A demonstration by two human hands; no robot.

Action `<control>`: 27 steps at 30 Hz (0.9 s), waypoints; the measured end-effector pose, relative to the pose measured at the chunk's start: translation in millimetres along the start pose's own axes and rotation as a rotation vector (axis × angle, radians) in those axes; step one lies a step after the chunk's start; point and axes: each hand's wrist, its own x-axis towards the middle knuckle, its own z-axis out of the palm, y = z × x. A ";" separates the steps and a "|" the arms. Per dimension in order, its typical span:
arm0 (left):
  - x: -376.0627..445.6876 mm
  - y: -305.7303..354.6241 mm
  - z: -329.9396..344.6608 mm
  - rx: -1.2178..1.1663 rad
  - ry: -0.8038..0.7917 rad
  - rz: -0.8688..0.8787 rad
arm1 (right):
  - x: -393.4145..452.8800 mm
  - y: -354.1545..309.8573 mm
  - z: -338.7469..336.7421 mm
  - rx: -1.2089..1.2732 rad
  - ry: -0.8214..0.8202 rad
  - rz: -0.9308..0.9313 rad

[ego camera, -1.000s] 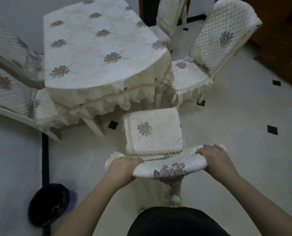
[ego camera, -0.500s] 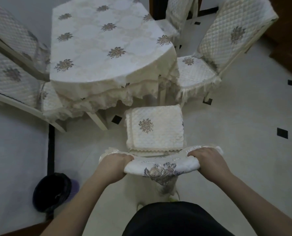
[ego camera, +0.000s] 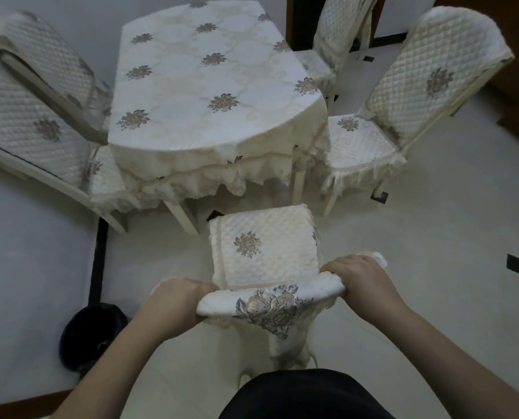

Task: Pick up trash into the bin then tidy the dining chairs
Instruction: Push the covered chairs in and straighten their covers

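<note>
Quilted cream fabric covers everything in the head view, the only view given: the near chair [ego camera: 264,246], the round surface [ego camera: 209,95] under its frilled cloth, and the other chairs around it. The near chair stands facing the surface with its seat just short of the cloth's frill, not yet tucked under, so the chair-tidying part of the task looks to be in hand. A dark bin [ego camera: 91,337] sits on the floor [ego camera: 433,237] to the left, well apart from the chair; no loose trash shows on the floor, so that part appears done.

Both hands hold the chair's backrest top [ego camera: 270,300], one at each end, likely because an even hold at both corners lets the chair be pushed straight rather than slewed. The left hand [ego camera: 173,303] has its grip closed over the left end, knuckles up, fingers wrapped forward over the padded edge. The right hand [ego camera: 361,279] has its grip closed on the right end, sitting a little farther forward. Both forearms reach out from the body, elbows bent, wrists roughly level.
</note>
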 end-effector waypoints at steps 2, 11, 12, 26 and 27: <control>-13.4 -0.6 2.3 -0.028 -0.010 -0.048 | 7.5 -6.3 -2.3 -0.017 0.003 -0.031; 2.6 -33.2 -10.9 -0.030 0.008 -0.241 | 64.8 -25.1 -11.0 -0.041 0.051 -0.097; 5.3 -35.2 -13.5 -0.038 0.023 -0.252 | 69.1 -25.6 -11.5 -0.045 0.063 -0.103; 46.4 -38.7 -33.5 -0.079 0.035 -0.324 | 115.9 -6.3 -7.0 -0.054 0.048 -0.066; 50.8 -45.2 -35.4 -0.074 0.029 -0.343 | 120.9 -9.2 -4.5 -0.052 0.044 -0.064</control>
